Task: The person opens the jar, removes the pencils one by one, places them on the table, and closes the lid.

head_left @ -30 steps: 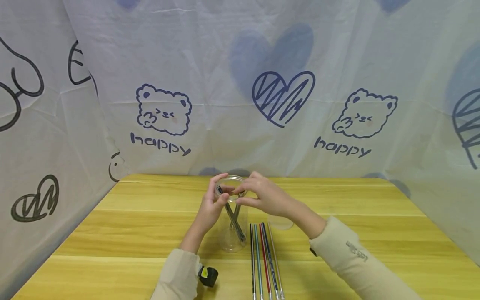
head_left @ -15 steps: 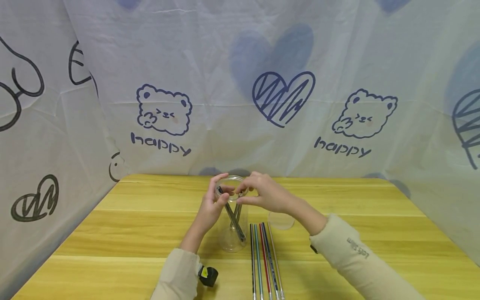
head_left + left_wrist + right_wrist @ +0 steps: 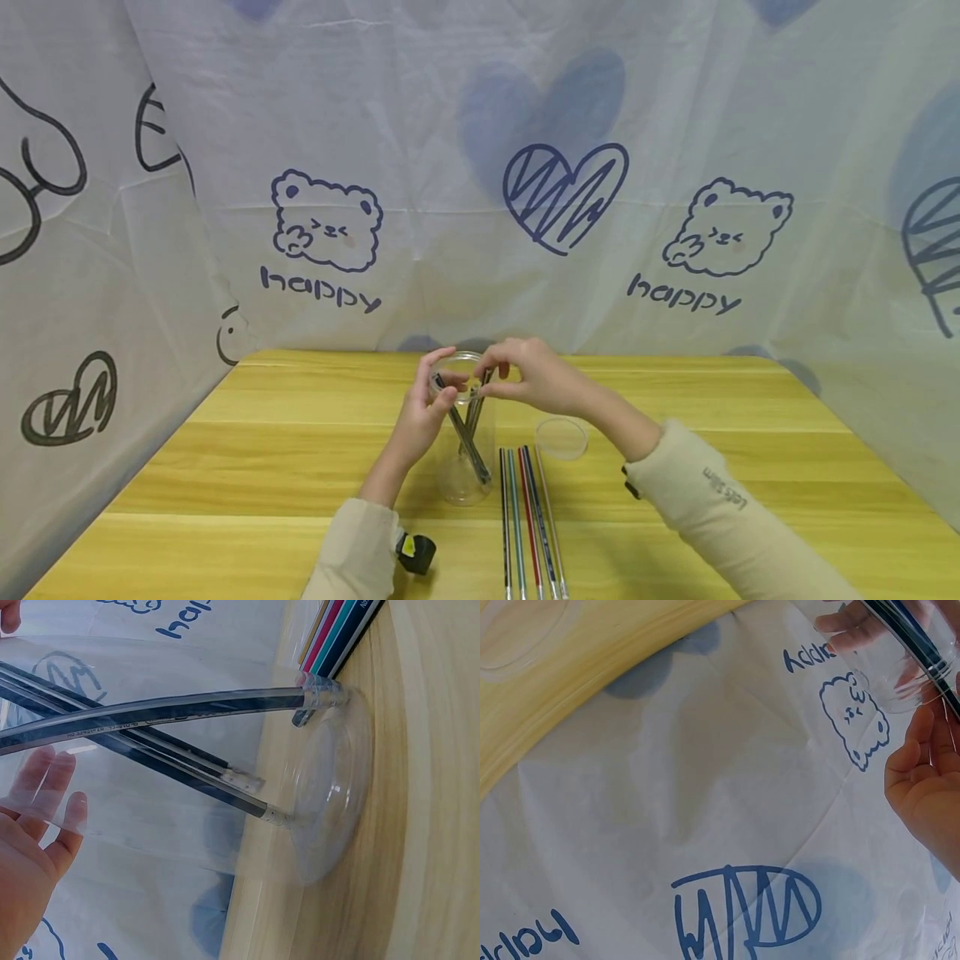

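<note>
A clear plastic jar (image 3: 462,492) stands upright on the table, its round mouth facing up. Several dark pencils (image 3: 472,457) lean crossed inside it; in the left wrist view the pencils (image 3: 187,742) have their eraser ends down near the jar's base (image 3: 330,802). My left hand (image 3: 422,410) grips the jar near its rim, thumb in front and fingers around the far side. At the rim's right side, my right hand (image 3: 536,379) pinches the upper end of a dark pencil, which shows beside the curled fingers of the right hand (image 3: 930,780) in the right wrist view.
Several loose pencils (image 3: 531,517), black, teal, red, blue and pale, lie side by side to the jar's right. A clear round lid (image 3: 562,438) lies flat behind them. A printed white cloth (image 3: 450,167) hangs at the table's back edge.
My right hand has shifted slightly right and up at the rim, and the pencil's top now shows leaning right. The lid is now in full view. My left hand and the jar stay put.
</note>
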A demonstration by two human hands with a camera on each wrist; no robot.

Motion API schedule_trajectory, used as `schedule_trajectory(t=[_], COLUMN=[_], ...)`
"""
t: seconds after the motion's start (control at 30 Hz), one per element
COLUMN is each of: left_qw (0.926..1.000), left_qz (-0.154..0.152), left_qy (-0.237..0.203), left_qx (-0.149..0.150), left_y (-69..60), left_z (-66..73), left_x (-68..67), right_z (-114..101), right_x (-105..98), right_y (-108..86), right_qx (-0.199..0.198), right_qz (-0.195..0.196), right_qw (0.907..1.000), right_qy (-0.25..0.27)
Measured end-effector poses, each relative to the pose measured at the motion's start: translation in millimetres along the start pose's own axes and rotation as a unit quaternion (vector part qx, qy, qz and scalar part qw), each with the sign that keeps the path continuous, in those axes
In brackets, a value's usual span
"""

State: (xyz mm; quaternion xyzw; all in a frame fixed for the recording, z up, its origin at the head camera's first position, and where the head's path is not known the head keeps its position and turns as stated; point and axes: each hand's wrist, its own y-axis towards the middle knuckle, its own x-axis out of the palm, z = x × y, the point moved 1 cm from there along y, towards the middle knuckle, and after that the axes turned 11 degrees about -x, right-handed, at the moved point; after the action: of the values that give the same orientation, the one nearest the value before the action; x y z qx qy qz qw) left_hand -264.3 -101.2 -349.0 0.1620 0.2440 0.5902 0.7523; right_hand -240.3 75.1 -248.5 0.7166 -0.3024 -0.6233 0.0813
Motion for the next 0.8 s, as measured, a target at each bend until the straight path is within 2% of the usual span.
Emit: schedule_trajectory(t=[0.57, 0.7, 0.8], left_qw=[1.0, 1.0, 0.9999], left_qz=[0.009, 0.002, -0.005], left_qy=[-0.001, -0.003, -0.005], left_qx=[0.0, -0.001, -0.007], left_y=[-0.1, 0.0, -0.2], left_z=[-1.6, -2.3, -2.5], left_x=[0.3, 0.1, 0.1], right_z=[-0.6, -1.2, -0.8], right_x=[-3.9, -5.1, -5.4], right_y=[2.2, 2.2, 2.4], right_qx=[-0.003, 0.009, 0.023], right_qz=[0.015, 0.03, 0.054], right_qw=[0.9997, 0.9989, 0.9969], right_qy=[0.018, 0.036, 0.053])
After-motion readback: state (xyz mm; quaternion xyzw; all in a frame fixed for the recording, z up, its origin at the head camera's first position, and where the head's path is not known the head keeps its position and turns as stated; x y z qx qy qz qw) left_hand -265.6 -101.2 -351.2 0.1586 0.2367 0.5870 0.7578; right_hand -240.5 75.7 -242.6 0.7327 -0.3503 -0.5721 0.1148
